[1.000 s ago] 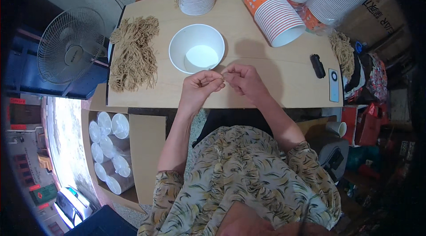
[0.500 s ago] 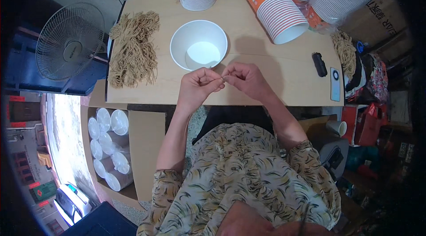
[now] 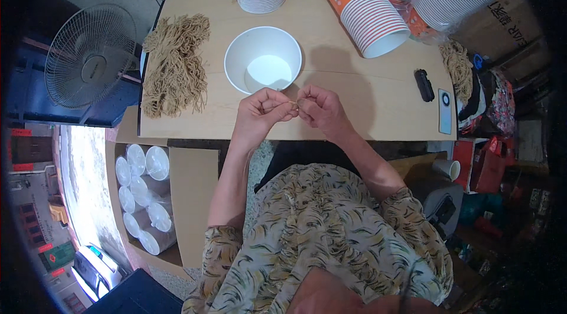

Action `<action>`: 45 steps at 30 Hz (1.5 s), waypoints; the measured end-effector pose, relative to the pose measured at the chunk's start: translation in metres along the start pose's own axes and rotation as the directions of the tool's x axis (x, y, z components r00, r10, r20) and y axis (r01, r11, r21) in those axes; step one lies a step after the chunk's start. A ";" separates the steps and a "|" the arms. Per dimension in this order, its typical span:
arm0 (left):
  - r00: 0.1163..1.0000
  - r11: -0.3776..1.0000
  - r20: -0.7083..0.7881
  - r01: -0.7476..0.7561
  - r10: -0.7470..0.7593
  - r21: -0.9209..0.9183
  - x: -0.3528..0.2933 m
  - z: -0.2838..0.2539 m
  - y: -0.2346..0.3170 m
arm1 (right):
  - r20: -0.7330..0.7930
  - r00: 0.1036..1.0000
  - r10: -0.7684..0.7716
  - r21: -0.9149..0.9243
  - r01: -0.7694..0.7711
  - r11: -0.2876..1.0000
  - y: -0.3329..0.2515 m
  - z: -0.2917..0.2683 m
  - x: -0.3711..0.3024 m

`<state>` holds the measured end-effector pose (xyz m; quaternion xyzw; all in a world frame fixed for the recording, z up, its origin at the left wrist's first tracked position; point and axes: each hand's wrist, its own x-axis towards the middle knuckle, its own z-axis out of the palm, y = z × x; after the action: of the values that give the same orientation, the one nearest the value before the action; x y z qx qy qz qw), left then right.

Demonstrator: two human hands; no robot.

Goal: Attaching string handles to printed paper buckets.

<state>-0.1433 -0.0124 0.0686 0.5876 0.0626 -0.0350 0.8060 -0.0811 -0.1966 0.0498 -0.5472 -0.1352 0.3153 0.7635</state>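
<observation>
- a pale wooden table (image 3: 396,104) spreads across the upper middle, in front of a seated person in a patterned top.
- an open cardboard box (image 3: 194,196) stands below the table's left end, filled with white round containers in clear wrapping.
- a grey fan (image 3: 91,60) faces in from the left, beside the table.
- a stack of orange-and-white paper tubs (image 3: 367,15) lies on its side toward the back right.
- a loose heap of tan cords (image 3: 175,66) covers the table's left end.
- a white bowl (image 3: 235,60) sits upright just beyond the hands.
- the left hand (image 3: 260,112) has thumb and forefinger pinched on a thin tan strand (image 3: 293,102).
- the right hand (image 3: 325,112) pinches the same strand, which bridges the fingertips near the table's front edge.
</observation>
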 end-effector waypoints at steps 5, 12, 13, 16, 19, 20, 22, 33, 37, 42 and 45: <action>0.999 0.999 -0.028 0.023 -0.023 -0.026 0.000 0.000 -0.001 | 0.036 0.998 0.056 0.027 -0.057 0.998 -0.009 -0.003 -0.002; 0.999 0.999 -0.014 0.034 -0.034 -0.003 0.002 0.003 0.003 | 0.058 0.992 -0.114 -0.209 0.124 0.970 -0.011 -0.004 0.004; 0.999 0.999 -0.010 0.032 -0.032 0.018 0.002 0.003 0.003 | 0.059 0.992 -0.114 -0.208 0.124 0.970 -0.013 -0.003 0.004; 1.000 0.999 -0.001 0.031 -0.031 0.040 0.002 0.002 0.002 | 0.054 0.995 -0.088 -0.254 0.099 0.962 -0.016 -0.003 0.003; 0.999 0.999 0.000 0.032 -0.032 0.033 0.002 0.004 0.003 | 0.008 0.991 -0.131 -0.265 0.129 0.956 -0.010 -0.005 0.004; 0.999 0.999 -0.004 0.032 -0.031 0.025 0.002 0.005 0.003 | -0.030 0.996 -0.079 -0.166 0.073 0.983 -0.010 -0.006 0.003; 0.999 0.999 0.002 0.044 -0.044 0.000 0.002 0.004 0.003 | -0.061 0.998 -0.024 -0.065 0.020 0.998 -0.010 -0.008 0.003; 0.998 0.994 0.065 0.013 -0.007 -0.105 0.006 0.002 -0.003 | -0.134 0.989 -0.057 -0.063 0.049 0.997 -0.014 0.004 -0.002; 0.998 0.996 0.067 0.016 -0.010 -0.090 0.004 0.004 0.001 | -0.137 0.986 -0.096 -0.101 0.082 0.991 -0.021 0.009 -0.002; 0.996 0.997 0.086 -0.001 0.008 -0.078 0.005 0.003 -0.001 | -0.169 0.984 -0.058 -0.044 0.051 0.998 -0.022 0.004 0.002; 0.996 0.994 0.094 0.004 0.006 -0.106 0.005 0.003 -0.001 | -0.180 0.978 -0.103 -0.065 0.093 0.994 -0.027 0.006 0.005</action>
<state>-0.1381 -0.0152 0.0682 0.5416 0.0259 -0.0590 0.8382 -0.0713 -0.1947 0.0761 -0.5880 -0.1001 0.2216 0.7715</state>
